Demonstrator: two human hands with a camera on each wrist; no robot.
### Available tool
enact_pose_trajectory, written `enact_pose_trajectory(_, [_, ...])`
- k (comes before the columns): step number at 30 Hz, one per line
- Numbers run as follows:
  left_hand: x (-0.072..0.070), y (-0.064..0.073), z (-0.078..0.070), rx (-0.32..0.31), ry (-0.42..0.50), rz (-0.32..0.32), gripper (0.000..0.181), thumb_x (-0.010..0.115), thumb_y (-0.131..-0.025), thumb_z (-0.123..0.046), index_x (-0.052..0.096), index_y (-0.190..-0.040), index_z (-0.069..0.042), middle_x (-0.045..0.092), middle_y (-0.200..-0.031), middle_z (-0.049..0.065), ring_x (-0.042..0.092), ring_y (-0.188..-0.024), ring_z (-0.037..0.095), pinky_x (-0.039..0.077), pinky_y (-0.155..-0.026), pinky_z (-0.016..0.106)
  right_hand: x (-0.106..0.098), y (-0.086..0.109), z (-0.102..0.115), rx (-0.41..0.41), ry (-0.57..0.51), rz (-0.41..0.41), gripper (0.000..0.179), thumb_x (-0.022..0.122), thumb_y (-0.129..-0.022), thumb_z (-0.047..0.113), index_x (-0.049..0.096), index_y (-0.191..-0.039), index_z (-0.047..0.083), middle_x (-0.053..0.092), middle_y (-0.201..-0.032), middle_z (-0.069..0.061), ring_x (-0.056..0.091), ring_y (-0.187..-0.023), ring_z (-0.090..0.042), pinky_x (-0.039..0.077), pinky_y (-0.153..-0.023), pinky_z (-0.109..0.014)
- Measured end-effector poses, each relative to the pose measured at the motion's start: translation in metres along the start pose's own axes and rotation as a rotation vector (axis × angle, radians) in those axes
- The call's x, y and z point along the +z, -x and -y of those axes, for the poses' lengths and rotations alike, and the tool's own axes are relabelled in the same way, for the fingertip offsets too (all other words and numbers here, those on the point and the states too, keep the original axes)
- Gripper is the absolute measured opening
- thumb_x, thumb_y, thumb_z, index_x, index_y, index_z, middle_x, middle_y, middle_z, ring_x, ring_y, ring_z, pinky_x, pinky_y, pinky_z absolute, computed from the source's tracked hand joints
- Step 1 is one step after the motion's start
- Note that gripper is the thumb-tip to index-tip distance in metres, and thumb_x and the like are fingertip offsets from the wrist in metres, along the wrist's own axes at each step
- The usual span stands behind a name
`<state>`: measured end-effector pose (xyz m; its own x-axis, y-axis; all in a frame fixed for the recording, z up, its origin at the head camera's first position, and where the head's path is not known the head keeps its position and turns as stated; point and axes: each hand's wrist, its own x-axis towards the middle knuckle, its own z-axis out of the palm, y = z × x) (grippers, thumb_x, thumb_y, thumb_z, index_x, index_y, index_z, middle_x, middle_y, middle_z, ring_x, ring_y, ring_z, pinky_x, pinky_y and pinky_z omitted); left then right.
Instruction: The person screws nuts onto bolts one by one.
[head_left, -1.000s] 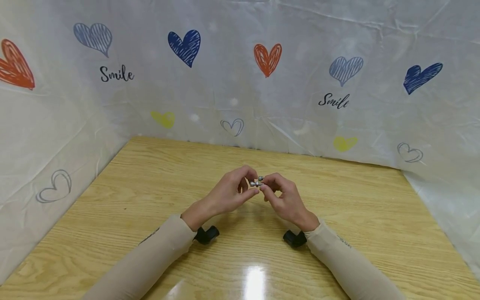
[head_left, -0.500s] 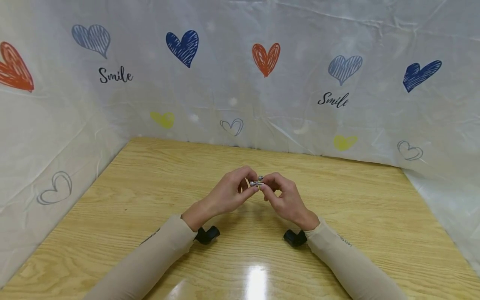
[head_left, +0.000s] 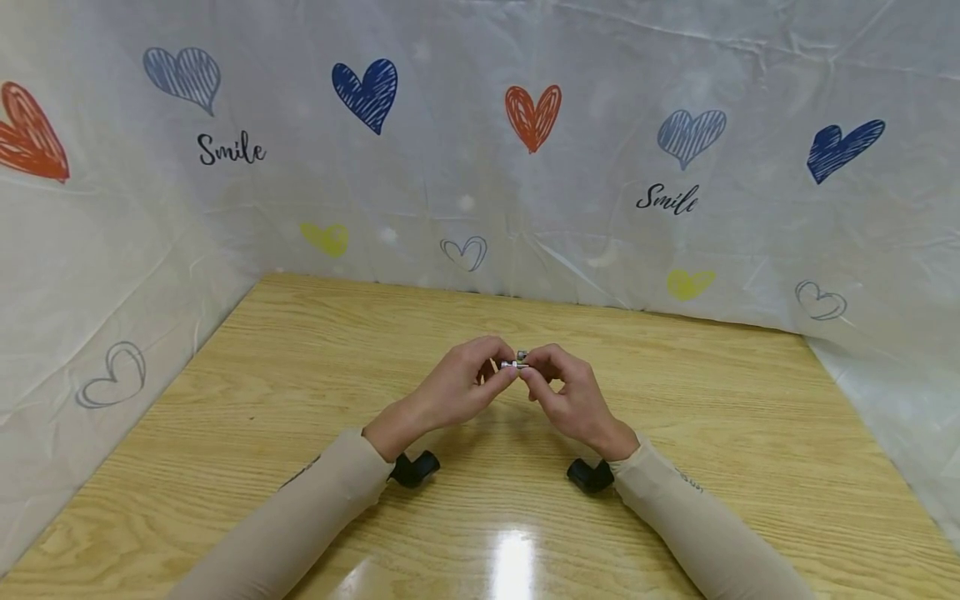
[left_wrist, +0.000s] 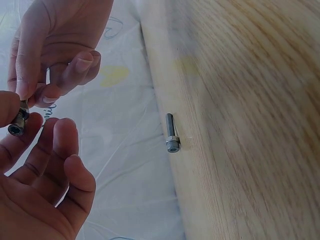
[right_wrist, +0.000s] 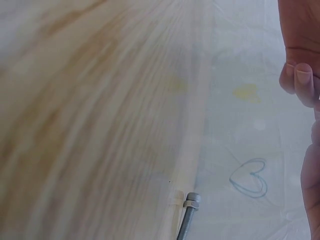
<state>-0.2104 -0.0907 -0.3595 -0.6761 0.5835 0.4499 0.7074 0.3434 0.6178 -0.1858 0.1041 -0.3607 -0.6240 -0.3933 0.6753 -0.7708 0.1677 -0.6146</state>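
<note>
Above the table, a small metal socket-head bolt (head_left: 514,364) lies level between the two hands. The left hand (head_left: 461,379) pinches it near the head with thumb and index finger. From the other side, the right hand (head_left: 572,396) pinches the shank end between thumb and index finger. In the left wrist view the hex socket of the held bolt (left_wrist: 17,127) shows, and fingers cover most of its shank. A second bolt (left_wrist: 171,135) with a nut (left_wrist: 172,140) close under its head is on the table behind the hands. The right wrist view shows only part of the right hand (right_wrist: 307,85).
The wooden table (head_left: 337,333) spreads around both hands. White cloth walls (head_left: 450,183) with printed hearts rise at its back and sides. Black wrist devices (head_left: 415,470) jut out below both cuffs.
The left thumb and fingers have shifted slightly on the held bolt, the thumb rising a little. The right hand stays nearly still, and the second bolt is where it was.
</note>
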Motion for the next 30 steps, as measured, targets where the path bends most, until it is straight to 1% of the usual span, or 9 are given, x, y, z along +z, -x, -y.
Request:
enact_pose_trajectory(5, [0.0005,0.0010,0.0007,-0.011,0.003,0.000,0.008,0.056,-0.098,-0.020,0.061,-0.097,-0.014,0.056,-0.087,-0.005,0.053,-0.068,0.015,0.046,-0.060,0.025,0.0004,-0.0003,0.0002,-0.013,0.001,-0.001,0.013,0.057,-0.087,-0.016,0.057,-0.098,-0.008,0.061,-0.078,-0.011,0.057,-0.053,-0.030,0.051,-0.053,-0.031])
enact_pose_trajectory(11, [0.0008,0.0012,0.0010,-0.024,0.000,-0.004,0.010,0.061,-0.096,-0.022,0.059,-0.100,-0.014,0.056,-0.089,-0.006,0.053,-0.067,0.010,0.046,-0.059,0.024,0.0006,0.0004,0.0004,-0.019,0.007,-0.007,0.015,0.057,-0.086,-0.018,0.056,-0.097,-0.008,0.061,-0.079,-0.012,0.057,-0.054,-0.030,0.051,-0.052,-0.033])
enact_pose_trajectory(16, [0.0001,0.0008,0.0007,-0.003,-0.002,-0.029,0.018,0.066,-0.092,-0.017,0.056,-0.105,-0.010,0.058,-0.092,-0.004,0.053,-0.066,0.007,0.047,-0.059,0.024,0.0012,0.0009,0.0012,-0.008,0.006,-0.003,0.015,0.056,-0.086,-0.018,0.056,-0.097,-0.008,0.061,-0.079,-0.013,0.057,-0.054,-0.030,0.051,-0.053,-0.029])
enact_pose_trajectory(20, [-0.0002,0.0006,0.0007,0.014,-0.021,-0.041,0.020,0.068,-0.091,-0.014,0.056,-0.106,-0.008,0.058,-0.093,-0.003,0.052,-0.065,0.007,0.046,-0.058,0.024,0.0016,0.0010,0.0014,-0.002,0.004,0.000,0.014,0.056,-0.087,-0.018,0.056,-0.097,-0.009,0.060,-0.078,-0.012,0.057,-0.054,-0.031,0.050,-0.055,-0.026])
enact_pose_trajectory(26, [-0.0001,0.0003,0.0011,0.043,-0.035,-0.051,0.016,0.067,-0.091,-0.010,0.057,-0.103,-0.010,0.058,-0.092,-0.003,0.051,-0.065,0.006,0.045,-0.057,0.024,0.0017,0.0006,0.0015,-0.010,0.013,-0.005,0.015,0.056,-0.086,-0.019,0.056,-0.097,-0.008,0.060,-0.077,-0.011,0.057,-0.053,-0.030,0.051,-0.052,-0.031])
enact_pose_trajectory(30, [-0.0001,-0.0002,0.0009,0.051,-0.030,-0.048,0.014,0.066,-0.091,-0.008,0.057,-0.101,-0.012,0.057,-0.091,-0.004,0.051,-0.065,0.007,0.045,-0.056,0.023,0.0015,0.0005,0.0019,-0.012,0.017,-0.004,0.014,0.056,-0.086,-0.019,0.056,-0.096,-0.008,0.059,-0.076,-0.011,0.057,-0.053,-0.029,0.051,-0.052,-0.031])
